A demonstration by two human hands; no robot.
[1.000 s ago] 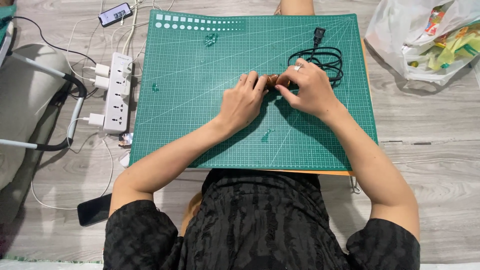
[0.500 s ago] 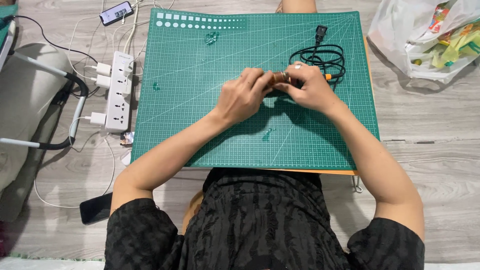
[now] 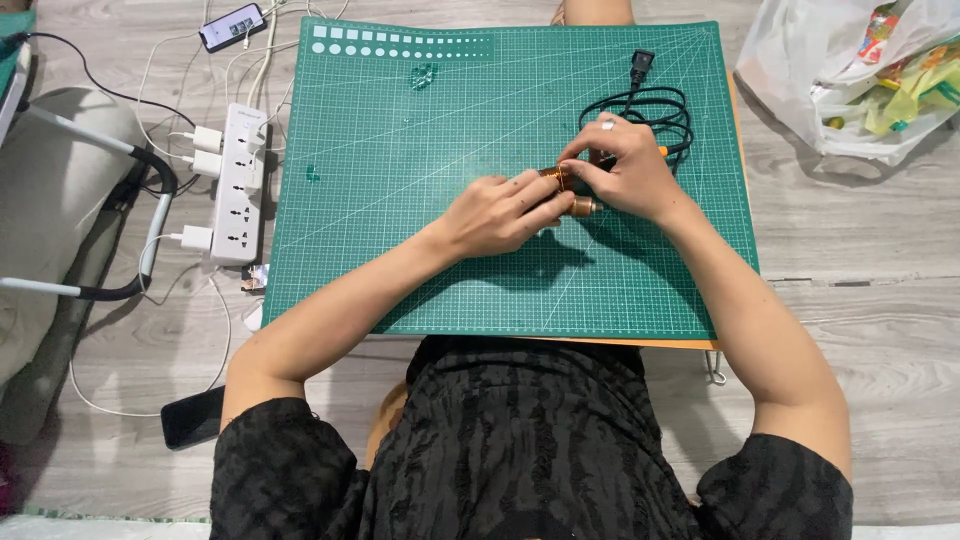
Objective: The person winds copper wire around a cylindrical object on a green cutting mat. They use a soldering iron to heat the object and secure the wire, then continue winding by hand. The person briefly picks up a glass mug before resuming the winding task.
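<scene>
Grey plank floor [image 3: 860, 300], seen from above; green cutting mat [image 3: 420, 250] laid on it, an orange edge showing under its near side.

Left hand [image 3: 495, 212]: mid-mat, fingers curled, tips pinched on a small copper-coloured piece [image 3: 557, 178]. Most of that piece is hidden by fingers; its shape cannot be made out.

Right hand [image 3: 625, 172]: just right of the left one, touching it, fingers closed on the same piece; ring on one finger. A second copper bit [image 3: 584, 206] pokes out beneath this hand; whether joined to the first cannot be told.

Black cable [image 3: 655, 105]: coiled, far right of mat, plug at the far end, partly covered by the right hand.

Two small green bits: one far centre [image 3: 424, 74], one left [image 3: 313, 173]; too small to identify.

Power strip [image 3: 237, 185]: left of mat, white plugs in it.

Phones: one far left [image 3: 232, 26], one near left [image 3: 192, 417], partly hidden by the arm.

Plastic bag [image 3: 850, 80]: far right, cut off by the frame, coloured contents unclear.

Grey lamp arm [image 3: 90, 170]: left edge, cut off.
</scene>
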